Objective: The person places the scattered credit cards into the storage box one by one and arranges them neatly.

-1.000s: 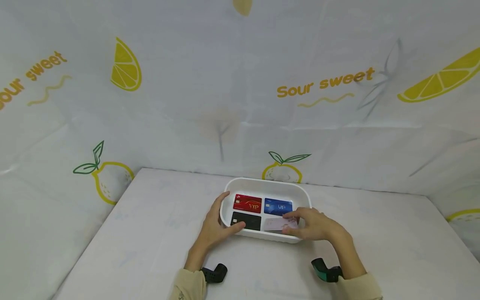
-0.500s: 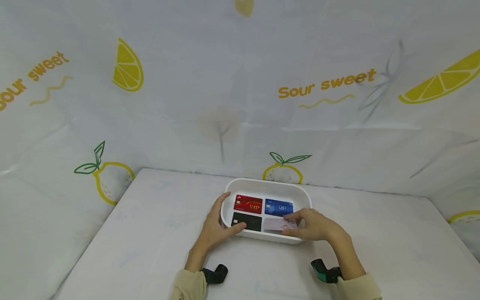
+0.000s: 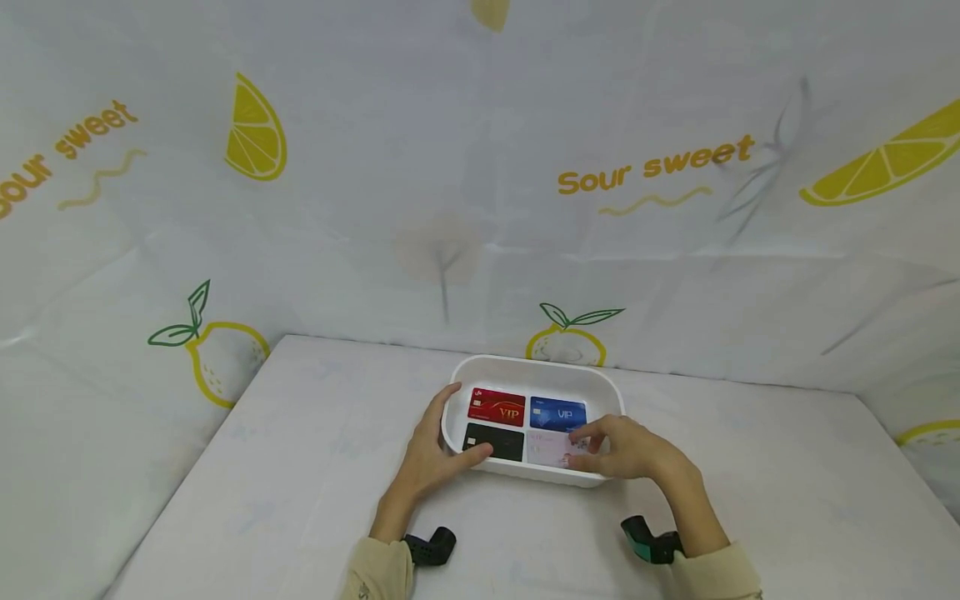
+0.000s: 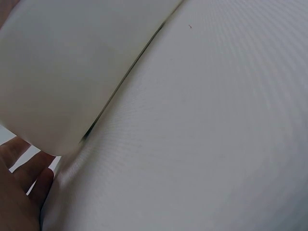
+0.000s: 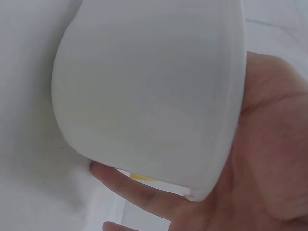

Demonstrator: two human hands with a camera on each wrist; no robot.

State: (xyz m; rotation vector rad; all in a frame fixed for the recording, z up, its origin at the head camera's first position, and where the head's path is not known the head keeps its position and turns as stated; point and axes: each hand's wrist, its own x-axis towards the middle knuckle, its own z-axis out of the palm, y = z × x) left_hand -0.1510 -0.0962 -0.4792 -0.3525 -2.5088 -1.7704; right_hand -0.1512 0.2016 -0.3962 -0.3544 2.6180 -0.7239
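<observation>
A white plastic tray [image 3: 536,477] stands on the table with several cards in it, laid in two rows. My left hand [image 3: 431,454] grips the tray's left end, thumb over the front rim and fingers along the outer side. My right hand [image 3: 630,450] reaches over the right end. Its thumb and index finger are spread over the right part of a pale pink card [image 3: 543,448], which lies flat; other fingers run down outside the tray in the right wrist view. A red VIP card [image 3: 497,407], a blue VIP card [image 3: 558,414] and a black card [image 3: 498,443] fill the other places.
A white-covered table [image 3: 315,467] carries the tray near its back edge. Behind it hangs a pale sheet [image 3: 450,167] printed with lemons and lettering. Dark devices [image 3: 431,547] are strapped to both wrists.
The pink card, tilted under my right fingers before, now lies flat with its printing showing. My right thumb and index finger have shifted slightly right. My left hand keeps its hold.
</observation>
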